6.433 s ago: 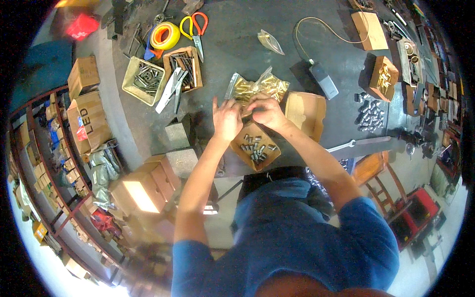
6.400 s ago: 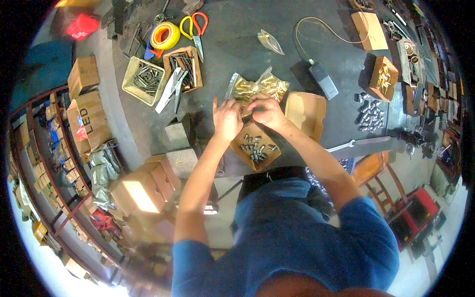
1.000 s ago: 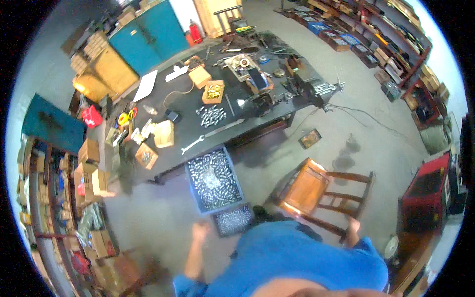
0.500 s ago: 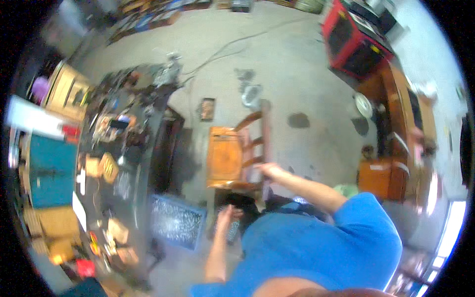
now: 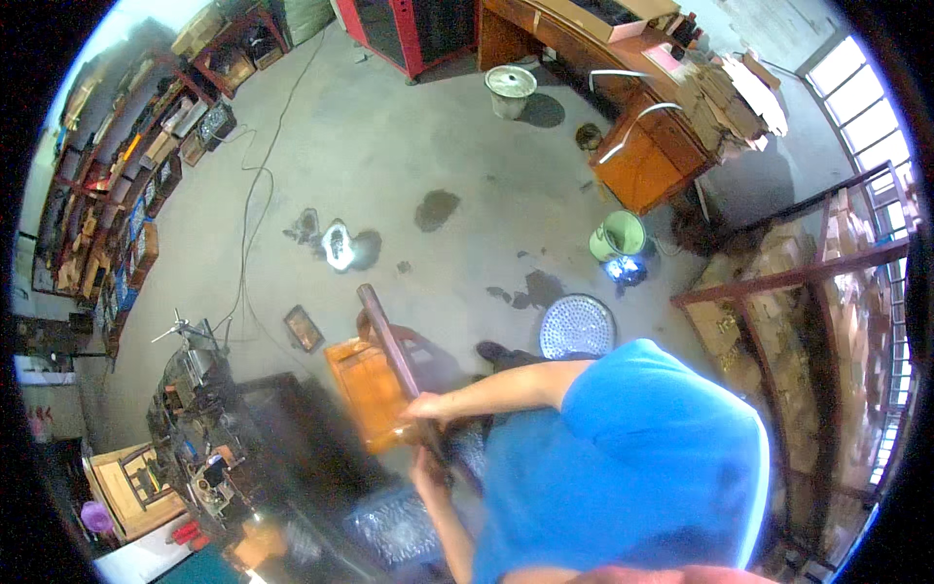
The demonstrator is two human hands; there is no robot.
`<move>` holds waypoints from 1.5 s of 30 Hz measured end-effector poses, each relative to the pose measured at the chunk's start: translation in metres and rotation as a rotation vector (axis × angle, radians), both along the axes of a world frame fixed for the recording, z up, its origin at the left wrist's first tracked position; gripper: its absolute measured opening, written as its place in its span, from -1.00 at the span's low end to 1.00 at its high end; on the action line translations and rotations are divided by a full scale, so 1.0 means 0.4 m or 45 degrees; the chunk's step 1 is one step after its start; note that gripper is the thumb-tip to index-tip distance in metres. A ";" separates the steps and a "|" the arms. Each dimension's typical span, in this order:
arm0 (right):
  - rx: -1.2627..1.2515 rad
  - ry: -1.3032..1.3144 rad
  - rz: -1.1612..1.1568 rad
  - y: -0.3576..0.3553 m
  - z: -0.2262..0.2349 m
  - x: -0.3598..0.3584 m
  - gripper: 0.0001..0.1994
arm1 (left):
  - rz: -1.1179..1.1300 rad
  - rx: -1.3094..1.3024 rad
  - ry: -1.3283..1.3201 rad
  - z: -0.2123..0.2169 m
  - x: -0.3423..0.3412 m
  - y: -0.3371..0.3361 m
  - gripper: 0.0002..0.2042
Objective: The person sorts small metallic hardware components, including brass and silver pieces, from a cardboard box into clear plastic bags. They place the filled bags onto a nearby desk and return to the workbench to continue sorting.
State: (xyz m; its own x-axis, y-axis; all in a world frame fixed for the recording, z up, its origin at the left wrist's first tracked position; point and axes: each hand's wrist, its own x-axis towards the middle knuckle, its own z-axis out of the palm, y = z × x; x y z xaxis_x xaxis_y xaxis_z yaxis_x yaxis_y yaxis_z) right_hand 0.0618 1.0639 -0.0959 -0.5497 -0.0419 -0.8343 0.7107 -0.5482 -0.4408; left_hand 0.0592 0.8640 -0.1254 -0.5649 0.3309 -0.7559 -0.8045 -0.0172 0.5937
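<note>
A wooden chair with a glossy orange-brown seat stands in front of me, its dark top rail running toward my body. My right hand is closed around the near part of that rail. Just below it, my left hand is at the rail's near end; its fingers are blurred and partly hidden, so I cannot tell whether they grip it. A blue crate with pale, shiny contents sits beside my left forearm. To my left, a dark workbench holds a metal machine and small parts.
A perforated round stool top and green bucket lie to the right. Ahead are a white bin, a wooden desk and a red cabinet. Cables cross the floor; a rack of cardboard stands right.
My view has swung to the right, bringing the desk and cardboard rack further in. My left hand has come up close to my right hand, which stays at the chair's back.
</note>
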 end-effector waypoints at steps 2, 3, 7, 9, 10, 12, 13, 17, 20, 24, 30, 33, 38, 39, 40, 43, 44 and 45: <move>0.060 0.084 0.205 0.051 0.015 0.033 -0.75 | -0.097 -0.086 -0.041 -0.080 0.003 -0.100 -0.76; 0.148 0.129 0.341 0.091 -0.009 0.057 -0.78 | -0.154 -0.109 -0.058 -0.072 -0.002 -0.079 -0.76; 1.019 0.656 0.413 0.305 -0.310 0.280 -0.84 | -0.156 -0.085 -0.258 0.016 0.077 -0.087 -0.65; 1.530 0.880 0.168 0.451 -0.353 0.427 -0.85 | -0.224 -0.207 -0.313 0.014 0.057 -0.111 -0.68; 1.806 0.794 0.336 0.527 -0.344 0.467 -0.86 | -0.247 -0.278 -0.288 0.008 0.025 -0.111 -0.69; 1.885 0.297 0.290 0.655 -0.263 0.525 -0.89 | -0.288 -0.403 -0.222 -0.002 -0.043 -0.081 -0.71; 2.184 0.501 0.387 0.728 -0.271 0.619 -0.86 | -0.367 -0.447 -0.203 -0.015 -0.080 -0.030 -0.72; 1.263 -0.124 -0.441 0.919 -0.068 0.648 -0.68 | -0.501 -0.639 -0.019 -0.034 -0.278 0.135 -0.75; 1.623 0.208 -0.665 1.047 0.023 0.737 -0.70 | -0.715 -0.782 0.126 -0.074 -0.473 0.347 -0.76; 1.586 0.028 -0.830 1.278 0.200 0.744 -0.64 | -0.538 -0.449 0.897 -0.100 -0.623 0.740 -0.79; 1.792 0.025 -1.119 1.599 0.462 0.888 -0.62 | -0.917 -0.289 0.821 -0.082 -0.617 1.375 -0.82; 2.324 -0.178 -0.963 1.737 0.537 1.038 -0.65 | -0.814 -0.160 0.665 -0.134 -0.566 1.634 -0.80; 2.358 -0.215 -1.279 1.908 0.703 1.217 -0.66 | -1.151 -0.133 0.280 -0.214 -0.602 2.083 -0.67; 2.373 -0.194 -1.350 1.926 0.725 1.250 -0.63 | -1.299 -0.129 0.413 -0.200 -0.582 2.161 -0.66; 2.274 -0.292 -1.435 1.956 0.744 1.313 -0.62 | -1.460 -0.122 0.546 -0.180 -0.549 2.251 -0.64; 2.188 -0.648 -1.514 2.031 0.789 1.506 -0.58 | -1.601 -0.078 0.669 -0.039 -0.428 2.455 -0.64; 2.206 -0.754 -1.508 2.066 0.807 1.554 -0.57 | -1.601 -0.033 0.680 -0.007 -0.420 2.520 -0.65; 2.185 -0.787 -1.586 2.093 0.813 1.610 -0.57 | -1.611 0.016 0.678 0.002 -0.399 2.577 -0.66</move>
